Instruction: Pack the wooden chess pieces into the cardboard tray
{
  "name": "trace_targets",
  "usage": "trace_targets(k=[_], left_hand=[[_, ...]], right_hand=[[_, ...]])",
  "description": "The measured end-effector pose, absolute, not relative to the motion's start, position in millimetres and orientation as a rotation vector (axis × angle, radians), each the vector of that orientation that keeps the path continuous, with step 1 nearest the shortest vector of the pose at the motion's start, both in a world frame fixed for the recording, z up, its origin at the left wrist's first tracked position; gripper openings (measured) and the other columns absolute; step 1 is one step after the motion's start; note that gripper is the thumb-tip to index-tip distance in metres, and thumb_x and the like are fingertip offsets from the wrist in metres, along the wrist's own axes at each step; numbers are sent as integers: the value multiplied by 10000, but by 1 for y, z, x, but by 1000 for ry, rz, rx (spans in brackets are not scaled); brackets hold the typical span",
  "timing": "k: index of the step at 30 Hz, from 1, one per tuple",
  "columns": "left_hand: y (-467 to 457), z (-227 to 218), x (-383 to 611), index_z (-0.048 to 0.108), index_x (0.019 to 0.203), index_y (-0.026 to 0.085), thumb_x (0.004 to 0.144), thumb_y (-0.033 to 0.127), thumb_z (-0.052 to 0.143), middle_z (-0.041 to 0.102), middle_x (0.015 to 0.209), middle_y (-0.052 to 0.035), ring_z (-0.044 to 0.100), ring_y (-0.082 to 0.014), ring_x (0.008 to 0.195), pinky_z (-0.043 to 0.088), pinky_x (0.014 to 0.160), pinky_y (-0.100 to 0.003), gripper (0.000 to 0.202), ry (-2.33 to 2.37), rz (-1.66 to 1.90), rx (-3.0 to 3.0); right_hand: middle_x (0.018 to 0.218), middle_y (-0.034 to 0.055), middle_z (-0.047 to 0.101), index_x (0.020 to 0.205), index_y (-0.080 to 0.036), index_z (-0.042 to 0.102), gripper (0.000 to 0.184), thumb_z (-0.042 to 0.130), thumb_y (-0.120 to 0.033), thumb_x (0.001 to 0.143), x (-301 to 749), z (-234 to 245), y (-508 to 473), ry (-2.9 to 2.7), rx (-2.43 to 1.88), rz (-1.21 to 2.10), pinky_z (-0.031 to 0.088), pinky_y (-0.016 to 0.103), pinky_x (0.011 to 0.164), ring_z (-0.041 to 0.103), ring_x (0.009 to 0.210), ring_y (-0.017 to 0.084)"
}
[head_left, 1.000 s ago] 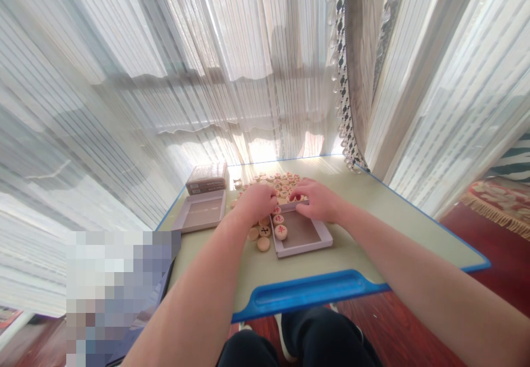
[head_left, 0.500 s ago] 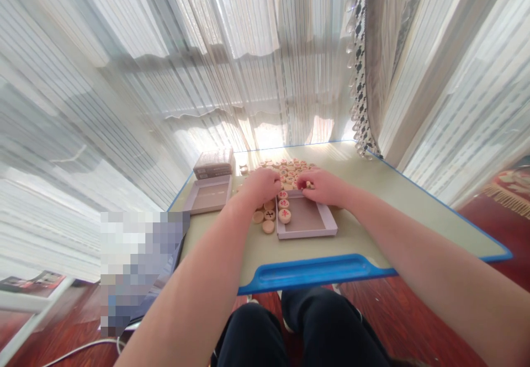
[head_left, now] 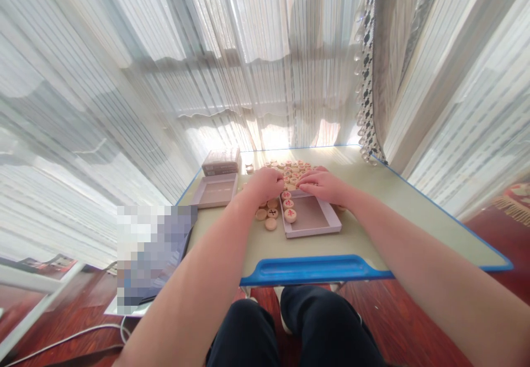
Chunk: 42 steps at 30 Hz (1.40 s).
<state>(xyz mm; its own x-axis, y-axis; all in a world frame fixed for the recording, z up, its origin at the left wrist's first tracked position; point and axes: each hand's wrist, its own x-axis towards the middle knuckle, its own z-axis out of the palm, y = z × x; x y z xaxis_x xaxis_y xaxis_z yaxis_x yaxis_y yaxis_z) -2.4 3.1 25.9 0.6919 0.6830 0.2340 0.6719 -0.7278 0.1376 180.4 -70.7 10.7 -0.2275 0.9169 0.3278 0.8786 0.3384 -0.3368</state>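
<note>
My left hand [head_left: 267, 184] is closed, its fingers curled down by the back left corner of a shallow cardboard box tray [head_left: 336, 228]. Whatever those fingers hold, if anything, is hidden. Over the tray's back edge reaches my right hand [head_left: 323, 184], fingers stretched left and fingertips at the loose Chinese chess pieces [head_left: 289, 171]. Inside the tray, along its left wall, three red-marked chess pieces [head_left: 290, 216] lie in a row. Just left of the tray are several more pieces, among them a black-marked piece [head_left: 272, 213] and a blank-faced one [head_left: 270, 224].
An empty shallow box lid [head_left: 215, 191] lies at the table's left, with a packet [head_left: 221, 161] behind it. A blue tray ledge [head_left: 310, 269] runs along the front edge of the table [head_left: 397, 212]. Curtains [head_left: 269, 80] hang behind; a blurred-out object [head_left: 159, 256] stands at left.
My right hand's fingers have straightened and reach a little further left over the pieces. My left hand stays by the tray's corner. The whole view has shifted slightly.
</note>
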Motion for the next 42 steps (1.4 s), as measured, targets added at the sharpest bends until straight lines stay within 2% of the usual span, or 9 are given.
trace_targets(k=[6,9,14,20,27,33,42], left_hand=[[4,31,-15,632,608,149,639,257,439,546,545,3,452,-112,526,311,474,-232,224,1092,455,2661],[9,37,-23,634,617,144,620,255,454,553,546,-3,452,-109,496,304,427,-224,212,1172,300,2474],[11,41,-27,638,658,153,623,280,482,626,596,-21,468,-111,462,309,373,-215,205,1210,70,2290],[6,40,-24,614,831,173,629,287,527,654,608,-11,446,-82,420,292,352,-180,248,1173,1,2156],[7,38,-20,597,761,162,658,285,512,651,603,-16,426,-71,380,264,331,-180,182,1125,1,2081],[9,32,-20,601,678,163,664,296,505,640,597,-10,439,-75,398,270,323,-181,164,1081,74,2080],[-2,37,-12,552,587,164,650,252,499,605,540,-1,442,-78,390,313,345,-183,121,1187,93,2150]], right_hand=[[806,25,679,712,-201,685,360,394,-351,859,188,12,-71,-2136,-1661,9,349,350,884,543,855,190],[832,34,672,751,-204,685,293,439,-348,818,192,11,-70,-2016,-1814,29,378,330,826,512,914,220],[901,19,670,771,-213,682,220,465,-218,733,194,9,-67,-1913,-1907,59,391,303,805,506,938,219],[924,50,662,861,-192,708,262,503,-280,723,198,6,-60,-1838,-1906,161,421,268,732,571,834,190],[812,56,672,828,-188,715,260,537,-343,720,200,9,-60,-1848,-1968,135,416,296,755,579,829,212],[802,37,687,810,-192,683,203,565,-319,706,198,7,-59,-1784,-1922,178,404,321,802,568,881,222],[842,40,662,814,-191,599,175,595,-325,702,195,6,-59,-1672,-1846,168,405,294,721,548,872,198]])
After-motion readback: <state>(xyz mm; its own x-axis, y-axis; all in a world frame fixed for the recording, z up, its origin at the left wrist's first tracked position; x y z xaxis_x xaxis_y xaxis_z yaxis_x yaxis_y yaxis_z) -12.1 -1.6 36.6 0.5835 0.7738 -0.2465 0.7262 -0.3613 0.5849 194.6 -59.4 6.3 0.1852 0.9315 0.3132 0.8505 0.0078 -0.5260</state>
